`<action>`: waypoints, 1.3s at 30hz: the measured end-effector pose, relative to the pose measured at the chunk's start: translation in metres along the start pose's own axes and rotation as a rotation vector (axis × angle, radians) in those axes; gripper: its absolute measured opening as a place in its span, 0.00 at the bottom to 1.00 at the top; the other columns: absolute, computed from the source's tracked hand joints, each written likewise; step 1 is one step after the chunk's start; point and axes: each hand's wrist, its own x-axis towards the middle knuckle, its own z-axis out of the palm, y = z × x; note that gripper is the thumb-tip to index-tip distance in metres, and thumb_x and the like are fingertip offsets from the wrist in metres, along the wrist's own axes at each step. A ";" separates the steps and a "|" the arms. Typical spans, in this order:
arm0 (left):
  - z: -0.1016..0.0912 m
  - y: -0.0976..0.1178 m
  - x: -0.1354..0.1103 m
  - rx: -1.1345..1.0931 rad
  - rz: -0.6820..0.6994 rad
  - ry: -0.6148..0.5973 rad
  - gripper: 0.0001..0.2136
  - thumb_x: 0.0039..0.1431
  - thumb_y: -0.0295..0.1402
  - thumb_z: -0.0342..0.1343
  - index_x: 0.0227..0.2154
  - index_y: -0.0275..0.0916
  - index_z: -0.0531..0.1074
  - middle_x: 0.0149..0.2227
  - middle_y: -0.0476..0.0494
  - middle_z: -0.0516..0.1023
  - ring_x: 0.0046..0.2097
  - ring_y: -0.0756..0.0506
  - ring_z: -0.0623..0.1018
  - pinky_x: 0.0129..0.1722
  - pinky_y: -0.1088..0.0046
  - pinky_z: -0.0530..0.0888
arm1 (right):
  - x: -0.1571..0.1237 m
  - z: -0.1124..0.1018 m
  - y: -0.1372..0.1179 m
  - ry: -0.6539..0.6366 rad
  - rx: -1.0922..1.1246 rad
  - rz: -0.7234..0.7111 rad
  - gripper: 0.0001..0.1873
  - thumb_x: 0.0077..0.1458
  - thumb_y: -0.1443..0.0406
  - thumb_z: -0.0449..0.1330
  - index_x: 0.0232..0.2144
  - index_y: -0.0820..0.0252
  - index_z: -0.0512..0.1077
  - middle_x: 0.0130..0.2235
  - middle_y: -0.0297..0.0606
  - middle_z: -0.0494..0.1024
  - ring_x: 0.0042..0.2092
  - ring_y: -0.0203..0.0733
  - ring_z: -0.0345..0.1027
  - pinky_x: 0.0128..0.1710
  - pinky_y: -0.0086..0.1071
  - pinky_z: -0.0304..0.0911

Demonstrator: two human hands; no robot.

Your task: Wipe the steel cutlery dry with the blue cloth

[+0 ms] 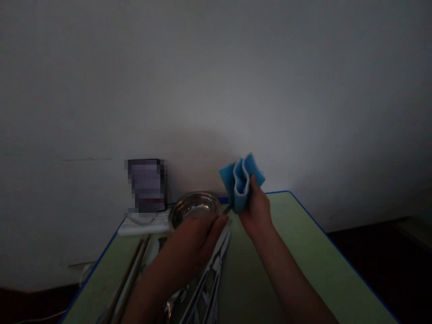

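My left hand (197,238) is closed around a thin metal utensil (228,209), whose far end runs into a folded blue cloth (240,184). What kind of utensil it is stays hidden by the fingers and the cloth. Wrapped round the cloth from the right, my right hand (258,209) grips it, with the thumb against its folds. Under and beside my left hand lie several metal knives (219,252) with pointed ends. A shiny steel bowl (173,216) stands just behind my left hand, partly covered by it.
Two long wooden sticks (133,267) lie on the left of the green table (303,252), which has a blue edge. A pixelated upright device (148,180) leans near the wall (216,90), behind a white flat object (135,228). Spoon-like metal pieces (170,306) lie near the front.
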 end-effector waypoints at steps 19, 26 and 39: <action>-0.011 -0.015 0.003 -0.113 -0.058 0.038 0.18 0.63 0.42 0.37 0.26 0.39 0.65 0.25 0.51 0.70 0.28 0.47 0.70 0.29 0.73 0.63 | 0.010 -0.005 0.002 -0.261 -0.042 0.119 0.13 0.52 0.55 0.52 0.32 0.52 0.73 0.38 0.33 0.79 0.46 0.44 0.70 0.47 0.42 0.64; -0.005 -0.014 0.004 -0.090 -0.108 0.031 0.18 0.63 0.41 0.36 0.25 0.40 0.66 0.17 0.55 0.62 0.22 0.49 0.65 0.23 0.74 0.59 | -0.001 0.003 -0.011 -0.258 0.027 0.194 0.16 0.54 0.56 0.47 0.33 0.54 0.73 0.37 0.34 0.80 0.46 0.42 0.70 0.47 0.39 0.64; -0.004 -0.012 0.001 -0.038 -0.034 -0.105 0.18 0.63 0.40 0.36 0.26 0.40 0.67 0.22 0.51 0.69 0.26 0.48 0.69 0.28 0.73 0.62 | 0.004 -0.001 -0.003 -0.115 -0.025 0.143 0.08 0.47 0.66 0.61 0.34 0.60 0.73 0.35 0.33 0.79 0.37 0.35 0.72 0.38 0.28 0.68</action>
